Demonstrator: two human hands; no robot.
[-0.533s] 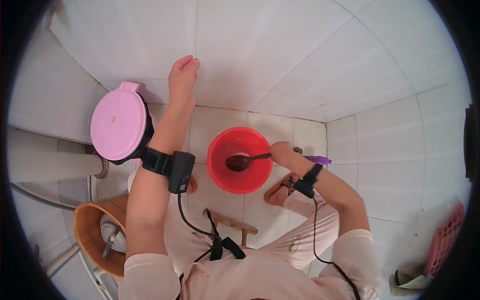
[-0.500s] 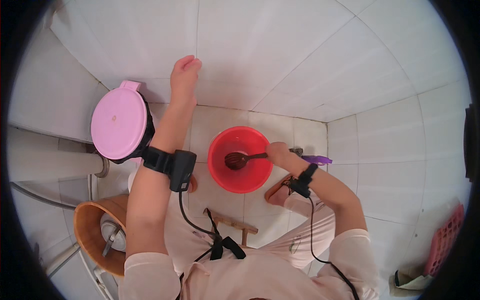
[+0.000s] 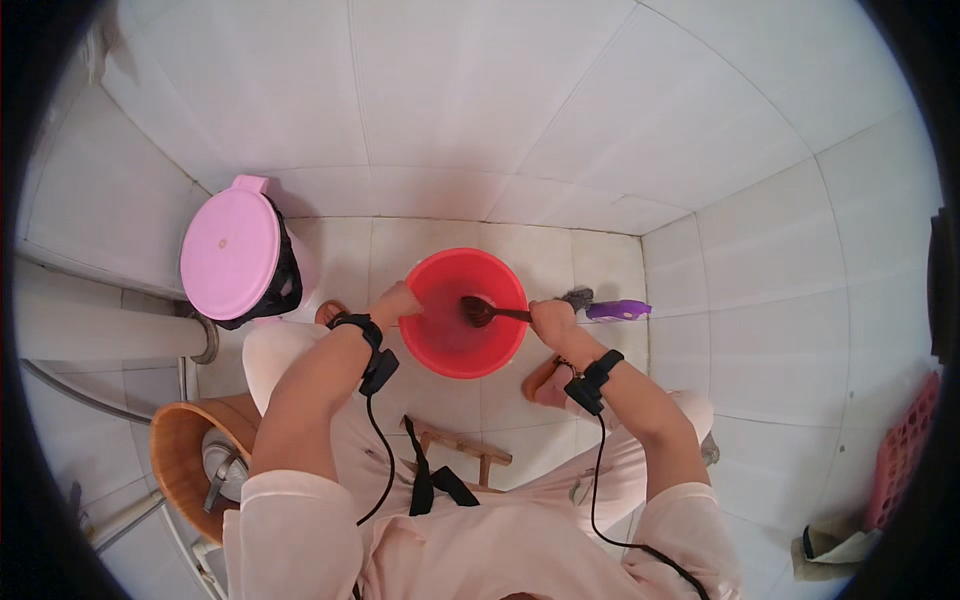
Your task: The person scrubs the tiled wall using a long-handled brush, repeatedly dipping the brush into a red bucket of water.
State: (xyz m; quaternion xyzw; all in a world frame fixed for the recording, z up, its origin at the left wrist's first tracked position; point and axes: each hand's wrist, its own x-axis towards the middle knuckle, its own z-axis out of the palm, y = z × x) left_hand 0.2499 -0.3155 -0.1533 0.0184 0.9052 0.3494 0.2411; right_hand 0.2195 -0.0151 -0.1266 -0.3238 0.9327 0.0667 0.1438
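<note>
A red plastic basin [image 3: 463,366] stands on the tiled floor between my feet, with some liquid in it. My left hand [image 3: 394,302] is at its left rim, fingers curled over the edge. In my right hand [image 3: 553,322], at the right rim, is the handle of a dark brown slotted spoon [image 3: 478,312]. The spoon's rounded head is tilted over the inside of the basin. Whether the head touches the liquid I cannot tell.
Beyond my right hand lie a grey scouring pad [image 3: 578,297] and a purple packet [image 3: 618,311]. A bin with a pink lid [image 3: 232,255] stands far left, a wooden bucket [image 3: 185,470] near left. A low wooden stool [image 3: 487,462] is below me. Tiled walls [image 3: 440,110] close in around.
My left hand has come down from above the far wall to the basin's left rim. My right hand keeps its hold on the spoon, whose head has shifted slightly within the basin.
</note>
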